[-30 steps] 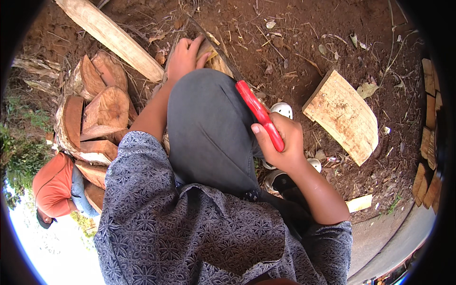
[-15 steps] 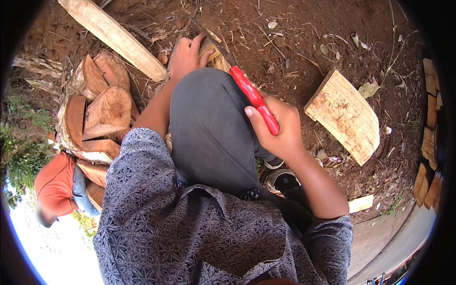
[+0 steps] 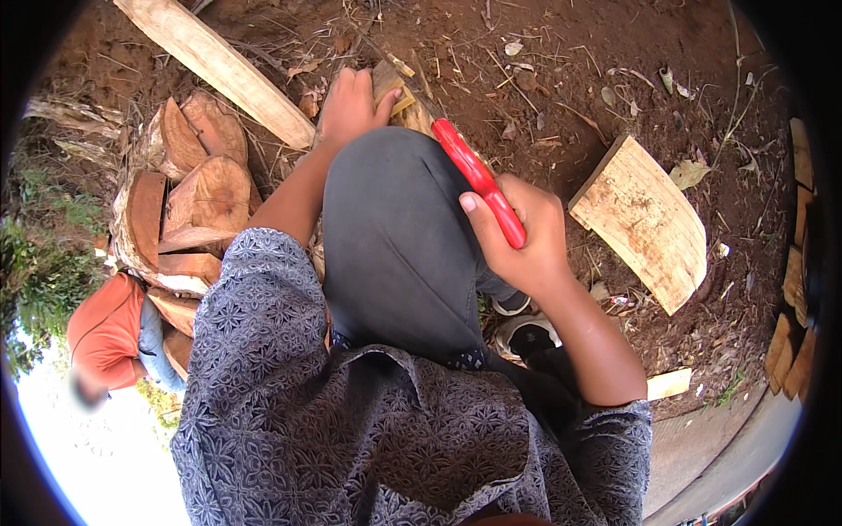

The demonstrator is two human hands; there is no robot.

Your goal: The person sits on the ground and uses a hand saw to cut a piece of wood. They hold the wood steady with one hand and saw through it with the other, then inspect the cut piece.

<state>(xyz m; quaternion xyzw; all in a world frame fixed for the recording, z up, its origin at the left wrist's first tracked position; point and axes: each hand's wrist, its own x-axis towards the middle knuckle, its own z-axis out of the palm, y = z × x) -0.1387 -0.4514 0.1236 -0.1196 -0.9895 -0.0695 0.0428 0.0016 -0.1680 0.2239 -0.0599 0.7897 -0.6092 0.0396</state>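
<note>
My right hand point(image 3: 531, 228) is wrapped round the red handle of a saw point(image 3: 478, 175), thumb lying along the handle. Its thin dark blade, seen almost edge-on, runs up and left past my knee. Beyond the knee, my left hand point(image 3: 349, 110) presses on a piece of wood point(image 3: 386, 81), with the thumb at the wood's edge. My bent leg point(image 3: 395, 237) in dark trousers covers part of this wood, so where the blade meets it cannot be made out.
Split logs point(image 3: 206, 193) are heaped at the left, below a long pale plank point(image 3: 219, 70). A curved-edged board point(image 3: 645, 223) lies on the soil at the right. Stacked wood pieces point(image 3: 794, 289) line the far right. A person in an orange top point(image 3: 110, 329) bends at the lower left.
The view has shifted slightly. The fingers of my left hand have drawn closer together on the wood, and its thumb has moved up a little. The saw's position looks nearly the same.
</note>
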